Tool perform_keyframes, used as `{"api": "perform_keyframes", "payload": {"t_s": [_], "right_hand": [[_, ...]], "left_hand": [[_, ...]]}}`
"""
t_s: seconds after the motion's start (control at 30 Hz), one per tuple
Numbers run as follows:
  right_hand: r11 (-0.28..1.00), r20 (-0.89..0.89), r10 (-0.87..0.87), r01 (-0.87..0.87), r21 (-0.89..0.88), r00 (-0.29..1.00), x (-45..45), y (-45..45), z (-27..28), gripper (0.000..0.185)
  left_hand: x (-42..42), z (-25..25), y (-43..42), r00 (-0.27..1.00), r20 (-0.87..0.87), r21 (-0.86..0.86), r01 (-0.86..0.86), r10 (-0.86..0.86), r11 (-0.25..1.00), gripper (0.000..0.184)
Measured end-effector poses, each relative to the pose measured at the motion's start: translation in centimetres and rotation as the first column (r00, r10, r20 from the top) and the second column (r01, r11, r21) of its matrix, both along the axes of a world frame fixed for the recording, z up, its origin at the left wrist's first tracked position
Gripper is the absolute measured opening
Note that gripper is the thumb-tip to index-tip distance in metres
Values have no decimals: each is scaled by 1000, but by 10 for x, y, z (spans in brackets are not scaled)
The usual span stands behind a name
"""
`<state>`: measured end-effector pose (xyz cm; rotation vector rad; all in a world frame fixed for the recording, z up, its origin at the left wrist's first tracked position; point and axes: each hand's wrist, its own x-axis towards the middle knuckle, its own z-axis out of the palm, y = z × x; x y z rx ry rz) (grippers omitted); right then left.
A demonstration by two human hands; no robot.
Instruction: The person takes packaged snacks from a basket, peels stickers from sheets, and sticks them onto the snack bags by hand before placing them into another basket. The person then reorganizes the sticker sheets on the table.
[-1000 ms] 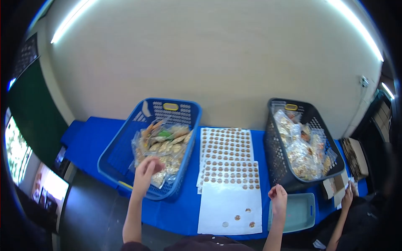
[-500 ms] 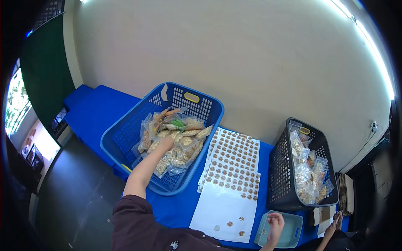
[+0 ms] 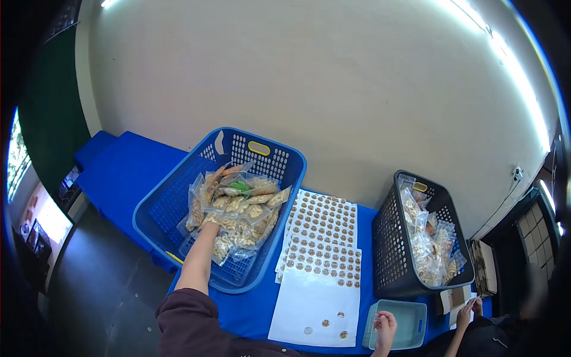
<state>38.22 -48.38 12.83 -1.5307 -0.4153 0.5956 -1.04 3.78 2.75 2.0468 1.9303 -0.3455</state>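
Observation:
My left hand [image 3: 209, 224] reaches into the blue basket [image 3: 140, 221] and touches the clear bags of snacks [image 3: 237, 205]; its fingertips are hidden among them. Over the left edge of the pale green tray [image 3: 410, 326], my right hand [image 3: 385, 324] is raised with its fingers curled together. Whatever those fingers may hold is too small to make out. Sheets of round stickers [image 3: 324, 223] lie between the two baskets, the front one mostly bare white with a few stickers near its bottom.
A black basket [image 3: 389, 262] holding more filled bags stands to the right. Beyond it are an open cardboard box [image 3: 457, 299] and stacked flat cardboard [image 3: 483, 268]. At the lower right, a co-worker's hands [image 3: 470, 308] hold something pale. A wall rises behind the blue-covered table.
From above the blue basket's front, my left hand has gone down in among the bags. My right hand has moved from beside the black basket to over the green tray. The view has shifted.

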Motion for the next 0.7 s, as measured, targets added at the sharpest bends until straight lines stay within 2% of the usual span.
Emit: {"api": "perform_keyframes", "payload": {"t_s": [0.13,0.2,0.23,0.33,0.43,0.47,0.5,0.53,0.6,0.63,0.67,0.7], "right_hand": [[997,-46,73,-74,-15,996,-15,14,-11,10],[994,-75,104,-107,-36,992,-26,23,-15,10],[989,-72,114,-121,-90,991,-32,28,-15,11],[966,-53,218,-223,-130,975,-52,46,-13,10],[944,-50,319,-322,-76,946,-70,60,-15,11],[935,-49,347,-350,-57,937,-76,64,-17,11],[922,-108,376,-383,-58,920,-80,66,-22,12],[903,-87,423,-428,-47,902,-85,67,-26,12],[859,-34,509,-510,-38,860,-93,66,-36,13],[838,-43,541,-542,-58,840,-93,63,-45,15],[815,-54,571,-574,-78,819,-93,61,-52,16],[800,-86,579,-586,-128,810,-93,58,-50,19]], "left_hand": [[4,14,5,997,47,46,-67,64,997,54],[10,34,13,996,81,122,-40,30,992,54],[13,47,19,994,99,162,25,-41,986,43],[22,117,-7,909,390,503,-77,-146,861,29],[28,168,-21,581,670,695,-271,-463,666,24],[31,188,-32,487,741,647,-333,-462,686,21],[34,205,-44,323,807,590,-390,-495,707,20],[38,218,-54,143,845,522,-434,-516,734,20],[44,231,-65,-116,806,469,-474,-581,745,20],[43,243,-82,-68,853,433,-462,-517,774,20],[47,254,-102,-177,869,351,-436,-461,829,17],[55,266,-123,-241,829,375,-430,-505,821,14]]}}
